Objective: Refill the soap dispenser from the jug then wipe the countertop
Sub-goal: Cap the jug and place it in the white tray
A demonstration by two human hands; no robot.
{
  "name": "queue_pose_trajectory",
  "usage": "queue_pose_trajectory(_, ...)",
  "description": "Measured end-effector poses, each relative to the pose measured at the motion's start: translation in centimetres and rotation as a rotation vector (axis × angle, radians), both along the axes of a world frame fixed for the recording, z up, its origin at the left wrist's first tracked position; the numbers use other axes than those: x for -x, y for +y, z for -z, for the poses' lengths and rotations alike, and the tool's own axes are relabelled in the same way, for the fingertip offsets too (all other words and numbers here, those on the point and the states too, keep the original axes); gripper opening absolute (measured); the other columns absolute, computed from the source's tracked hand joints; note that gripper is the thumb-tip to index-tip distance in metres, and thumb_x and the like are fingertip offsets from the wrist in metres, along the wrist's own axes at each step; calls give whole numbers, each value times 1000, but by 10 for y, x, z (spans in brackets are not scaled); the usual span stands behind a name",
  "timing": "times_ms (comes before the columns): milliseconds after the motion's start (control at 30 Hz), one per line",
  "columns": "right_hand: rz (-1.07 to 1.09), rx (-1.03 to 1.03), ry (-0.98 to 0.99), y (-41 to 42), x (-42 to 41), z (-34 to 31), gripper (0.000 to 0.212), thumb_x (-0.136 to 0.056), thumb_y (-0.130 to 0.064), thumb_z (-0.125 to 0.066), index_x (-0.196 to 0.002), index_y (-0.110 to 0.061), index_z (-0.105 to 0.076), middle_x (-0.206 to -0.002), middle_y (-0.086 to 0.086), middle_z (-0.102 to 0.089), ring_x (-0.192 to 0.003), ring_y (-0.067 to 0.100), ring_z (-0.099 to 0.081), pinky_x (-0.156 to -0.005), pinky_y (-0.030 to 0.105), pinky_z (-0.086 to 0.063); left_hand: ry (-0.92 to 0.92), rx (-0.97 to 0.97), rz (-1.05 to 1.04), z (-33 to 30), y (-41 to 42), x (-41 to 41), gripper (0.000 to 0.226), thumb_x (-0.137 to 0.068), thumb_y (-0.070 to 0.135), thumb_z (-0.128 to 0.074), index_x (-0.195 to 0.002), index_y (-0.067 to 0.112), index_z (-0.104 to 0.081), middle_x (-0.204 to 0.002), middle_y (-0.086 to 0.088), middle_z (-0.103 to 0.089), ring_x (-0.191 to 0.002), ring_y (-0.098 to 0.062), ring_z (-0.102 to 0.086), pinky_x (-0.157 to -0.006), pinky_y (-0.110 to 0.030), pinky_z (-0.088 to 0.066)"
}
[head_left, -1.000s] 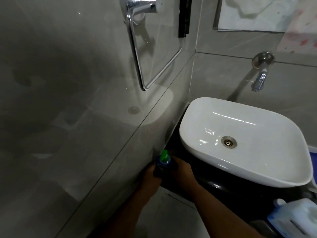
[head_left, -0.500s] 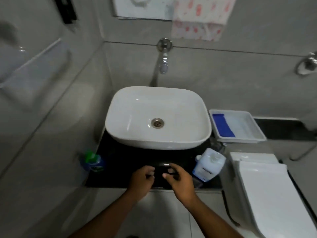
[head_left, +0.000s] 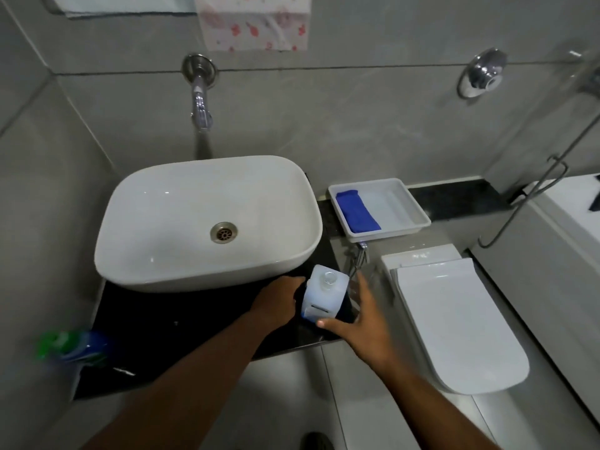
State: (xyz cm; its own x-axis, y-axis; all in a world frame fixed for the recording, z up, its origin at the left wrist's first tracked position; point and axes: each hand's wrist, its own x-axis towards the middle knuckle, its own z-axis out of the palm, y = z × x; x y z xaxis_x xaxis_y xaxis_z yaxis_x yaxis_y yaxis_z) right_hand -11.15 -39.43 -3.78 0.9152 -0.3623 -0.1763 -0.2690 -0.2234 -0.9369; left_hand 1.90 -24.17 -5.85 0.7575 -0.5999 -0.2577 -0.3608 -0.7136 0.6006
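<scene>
Jug [head_left: 324, 295] upright between both hands, left hand [head_left: 281, 298] touching.

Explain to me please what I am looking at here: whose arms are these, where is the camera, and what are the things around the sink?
There is no machine here. A person wears one camera on the head, so this single view looks down at their own two arms. On the black countertop stands a white sink, below a wall tap. At the front right corner stands a white jug with no cap visible on its opening. The left hand reaches the jug's left side; the right hand spreads open at its right side, thumb near its base. Neither clearly grips it. The blurred green-and-blue soap dispenser stands at the far left. A white tray holds a blue cloth. Right of the counter is a closed toilet.
</scene>
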Motion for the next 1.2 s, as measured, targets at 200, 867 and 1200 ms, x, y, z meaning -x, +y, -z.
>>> queue_pose_trajectory(200, -64, 95, -44, -20, -12, 5, 69, -60, -18, -90, -108, -50, -51, -106, -25, -62, -101, -10, -60, -72, 6, -50, 75, -28, -15, 10, -16, -6, 33, -89, 20, -53, -122, 20, -57, -126, -8, -60, -118, -28, -55, -103, -42, -42)
queue_pose_trajectory(867, -19, 143, -47, -59, 2, 17, 69, -59, -40, -86, -114, -53, -47, -113, -33, -56, -109, -11, -54, -76, 5, -50, -123, 430, -493, -58, -29, 41, 22, -68, 34, -75, -87, 30, -66, -82, 13, -68, -73, -1, -63, -64, -13, -49)
queue_pose_trajectory(1200, -51, 76, -32, -51, -11, 17, 74, -56, -57, -80, -122, -34, -55, -112, -20, -63, -103, -5, -62, -76, 6, -50, -358, 310, -18, -91, -59, 43, 38, -76, 26, -72, -111, 12, -65, -109, -3, -68, -97, -12, -61, -88, -26, -51)
